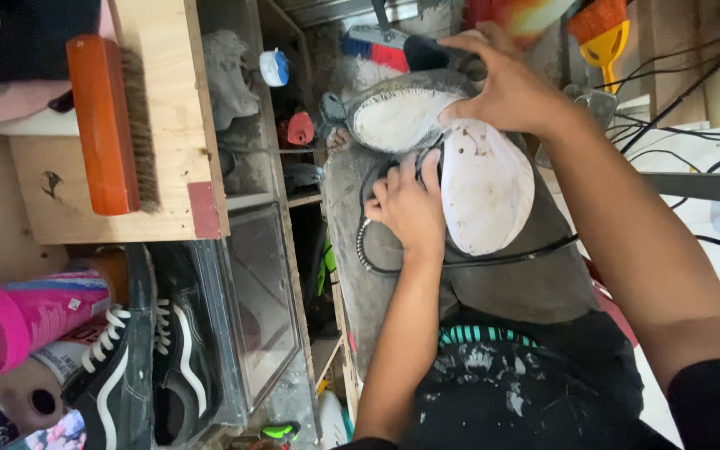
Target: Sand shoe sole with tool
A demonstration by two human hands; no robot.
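Resting on the lap, two shoes are held sole-up: a white-soled shoe [487, 187] w/ long axis running away from the body, and a grey shoe [402, 117] lying crosswise beyond it. Left hand [410, 208] is pressed vs. the near shoe's left edge, fingers curled closed on the rim. Right hand [506, 83] is laid over the junction of both shoes, fingers spread, nearer the far one. An orange brush [102, 125] lies well apart on a wooden shelf [172, 125].

Two white shoe soles [487, 187] [400, 118] are lying on the lap, two black sneakers [118, 375] [181, 358] are standing at the near left, and one orange brush [103, 125] is resting on the wooden shelf [178, 108].
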